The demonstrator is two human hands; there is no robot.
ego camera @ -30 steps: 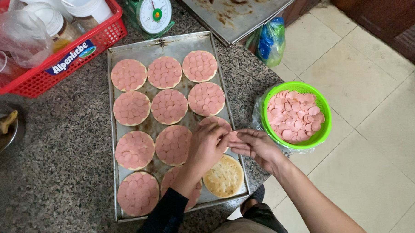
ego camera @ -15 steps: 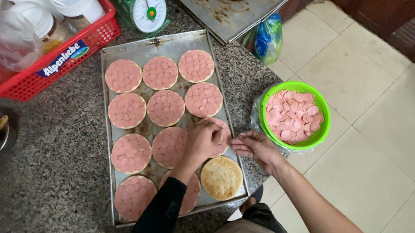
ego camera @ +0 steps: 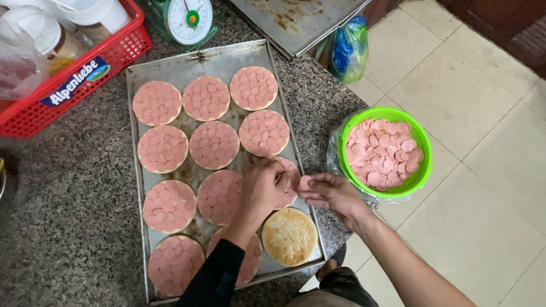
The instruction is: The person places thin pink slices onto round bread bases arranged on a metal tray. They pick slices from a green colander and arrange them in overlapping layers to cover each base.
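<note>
head view | sausage slice (ego camera: 305,182) pinched at right hand (ego camera: 332,194) fingertips

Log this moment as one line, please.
left hand: laying slices on round base | right hand: holding pink slice | tray

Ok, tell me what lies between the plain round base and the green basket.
In the head view, the right hand, pinching a pink slice, lies between plain base and green basket.

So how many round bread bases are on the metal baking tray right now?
11 on the metal baking tray: three sausage-topped round bread bases in the top row, two below, three more, then two, plus one bare round bread base. The left hand partly covers two.
</note>
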